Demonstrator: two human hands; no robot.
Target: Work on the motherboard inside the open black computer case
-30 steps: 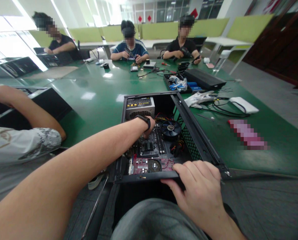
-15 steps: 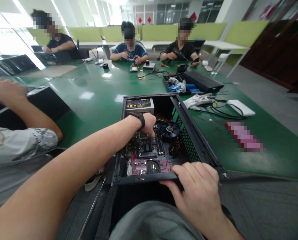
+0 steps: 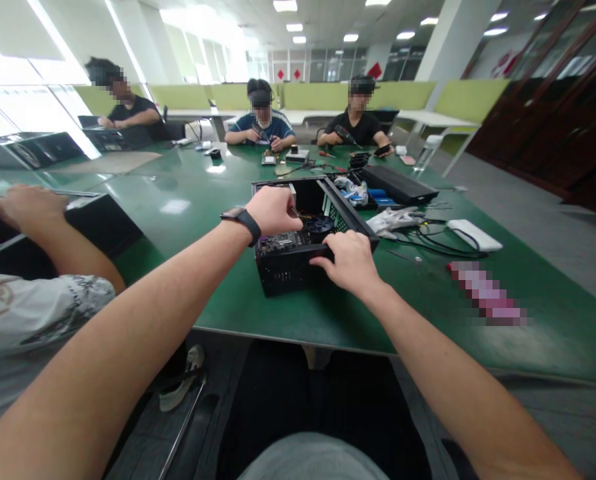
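Note:
An open black computer case (image 3: 298, 268) lies on the green table, its inside facing up. My right hand (image 3: 349, 261) grips its near edge, thumb in front and fingers over the top. Over the case's left part is my left hand (image 3: 274, 212), with a black watch (image 3: 243, 220) on the wrist. Its fingers are curled closed; what they hold, if anything, is hidden. A round fan (image 3: 319, 224) and part of the motherboard (image 3: 282, 241) show inside. My left hand covers most of the power supply.
White gloves (image 3: 395, 220), cables and a white box (image 3: 474, 235) lie right of the case. A blurred pink item (image 3: 485, 293) is nearer. At left, a co-worker's arm (image 3: 73, 240) rests by another case (image 3: 105, 223). Three people sit across the table (image 3: 218, 300).
The case has moved forward, away from me and farther onto the table, with both hands moving along. My left hand now sits higher, above the case's opening. The view has tilted up.

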